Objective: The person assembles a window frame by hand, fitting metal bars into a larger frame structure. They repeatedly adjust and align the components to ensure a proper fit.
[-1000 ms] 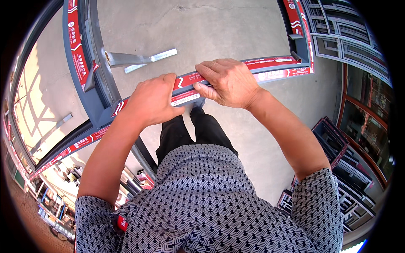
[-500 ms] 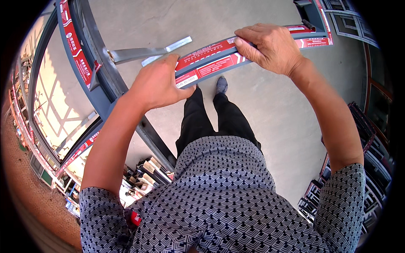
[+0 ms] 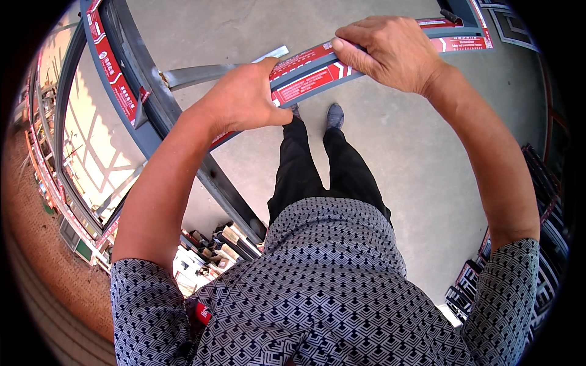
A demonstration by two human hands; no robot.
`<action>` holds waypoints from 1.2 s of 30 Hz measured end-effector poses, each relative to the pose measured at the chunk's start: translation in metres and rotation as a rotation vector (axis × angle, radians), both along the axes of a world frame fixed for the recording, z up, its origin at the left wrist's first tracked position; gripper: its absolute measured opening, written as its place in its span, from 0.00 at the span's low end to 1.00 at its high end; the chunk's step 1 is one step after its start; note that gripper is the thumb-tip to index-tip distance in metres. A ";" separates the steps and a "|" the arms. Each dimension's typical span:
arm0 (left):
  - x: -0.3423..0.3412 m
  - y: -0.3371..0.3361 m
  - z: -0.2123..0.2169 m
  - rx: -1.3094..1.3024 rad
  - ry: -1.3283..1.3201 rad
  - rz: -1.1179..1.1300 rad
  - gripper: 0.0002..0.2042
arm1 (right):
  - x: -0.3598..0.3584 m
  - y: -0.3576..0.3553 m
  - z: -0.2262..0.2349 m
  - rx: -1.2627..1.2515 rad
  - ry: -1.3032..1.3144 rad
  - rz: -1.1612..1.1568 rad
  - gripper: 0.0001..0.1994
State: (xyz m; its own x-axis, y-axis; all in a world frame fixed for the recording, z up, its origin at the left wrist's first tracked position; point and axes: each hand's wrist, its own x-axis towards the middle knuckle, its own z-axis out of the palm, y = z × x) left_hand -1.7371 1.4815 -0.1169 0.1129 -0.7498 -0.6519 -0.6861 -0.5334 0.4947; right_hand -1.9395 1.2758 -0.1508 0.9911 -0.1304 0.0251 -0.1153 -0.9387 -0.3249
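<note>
A dark grey window frame (image 3: 314, 84) with red printed protective film crosses in front of me at waist height. My left hand (image 3: 247, 97) is wrapped around its near bar, thumb on the near side and fingers over the far side. Farther right, my right hand (image 3: 390, 55) is closed over the same bar, with the thumb lying along its top. Both palms hide the film beneath them. A loose dark curl of film or strip (image 3: 450, 17) stands up near the frame's right corner.
On the left, a dark metal rail (image 3: 143, 58) runs beside another curved grey frame (image 3: 110, 67). From the rail a flat metal bar (image 3: 201, 74) sticks out. Several stacked profiles (image 3: 229, 241) lie at lower left, and more frames (image 3: 537, 244) stand at right. Concrete floor (image 3: 421, 165) lies below.
My left hand has shifted right along the bar, covering a white label that showed before. The right hand keeps its hold. The whole view has shifted slightly.
</note>
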 end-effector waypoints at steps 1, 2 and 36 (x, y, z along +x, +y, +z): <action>0.000 0.001 0.000 -0.008 0.004 0.004 0.33 | 0.001 0.001 0.000 -0.002 0.005 0.002 0.30; 0.001 0.002 -0.001 -0.016 0.008 0.004 0.33 | 0.001 0.001 0.001 -0.004 0.011 0.001 0.30; -0.005 -0.003 0.008 0.033 -0.026 -0.079 0.34 | 0.077 0.028 0.012 0.137 0.793 0.051 0.25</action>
